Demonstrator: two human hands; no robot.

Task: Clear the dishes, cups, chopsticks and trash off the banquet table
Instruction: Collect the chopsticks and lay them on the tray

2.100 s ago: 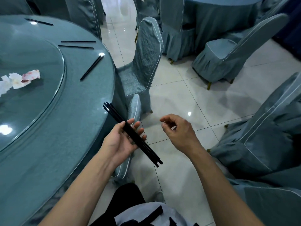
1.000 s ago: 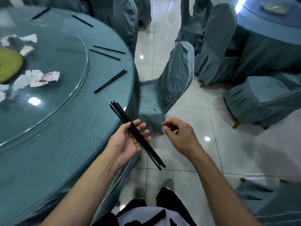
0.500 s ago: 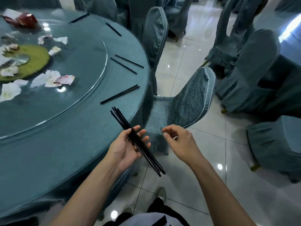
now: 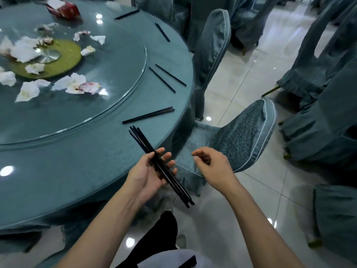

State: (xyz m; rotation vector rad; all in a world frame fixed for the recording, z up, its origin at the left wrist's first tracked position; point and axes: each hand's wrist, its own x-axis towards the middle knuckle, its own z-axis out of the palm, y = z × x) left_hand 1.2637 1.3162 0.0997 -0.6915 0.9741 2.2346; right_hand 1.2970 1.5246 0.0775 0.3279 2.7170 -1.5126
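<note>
Head view, left to right. Far left: round banquet table under a teal cloth, carrying a glass turntable. On the turntable lie crumpled white and pink-stained napkins around a green mat with a metal disc at its centre; a red packet sits near the far rim. On the cloth outside the turntable, black chopsticks lie in several spots: 1 pair side by side and touching, nearest the table edge; 2 sticks lying apart and roughly parallel beyond them; 1 stick farther on; 1 more at the far edge.

Centre: left hand, palm up, just beyond the table edge, thumb and fingers curled round a bundle of black chopsticks. The bundle runs diagonally, upper ends over the cloth, lower ends past the wrist above the floor.

Right of centre: right hand, grasping nothing, fingers loosely curled, close beside the left hand but apart from the bundle. Beneath it stands a teal-covered chair pushed towards the table.

Right: further covered chairs on a glossy tiled floor.
</note>
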